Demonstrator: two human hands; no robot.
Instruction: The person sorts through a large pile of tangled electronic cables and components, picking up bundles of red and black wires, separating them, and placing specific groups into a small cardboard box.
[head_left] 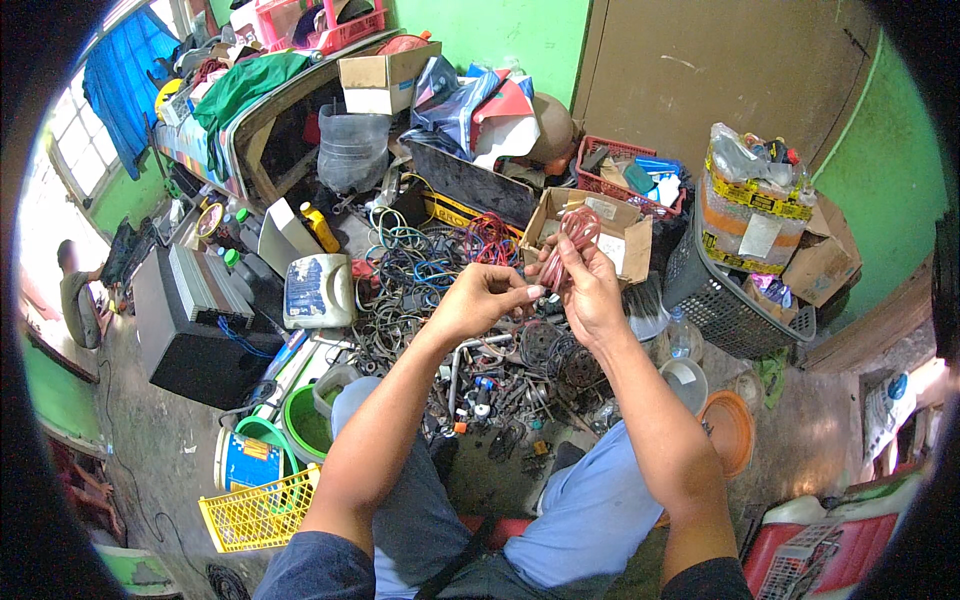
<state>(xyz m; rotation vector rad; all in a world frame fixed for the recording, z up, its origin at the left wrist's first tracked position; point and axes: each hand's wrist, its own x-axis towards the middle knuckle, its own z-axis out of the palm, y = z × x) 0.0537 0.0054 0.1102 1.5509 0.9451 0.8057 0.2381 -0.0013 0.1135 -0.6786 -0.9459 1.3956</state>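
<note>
My right hand (592, 290) is closed round a small looped bundle of reddish wire (580, 228), held up over the pile in front of me. Just to its left, my left hand (488, 302) is pinched, thumb against fingers, close to the lower end of the bundle. What sits in that pinch is too small to make out. Below both hands spreads a heap of tangled cables (410, 285), mostly black with blue and red ones among them. Nearer my knees lie metal parts and tools, including a bent metal bar (458, 375). An open cardboard box (625, 250) stands behind my right hand.
On the left are a black case (185, 345), a white jerrycan (320, 290), a green bucket (305, 420) and a yellow basket (258, 512). To the right stand a grey laundry basket (735, 310) and an orange basin (728, 432). Another person (82, 295) sits at far left.
</note>
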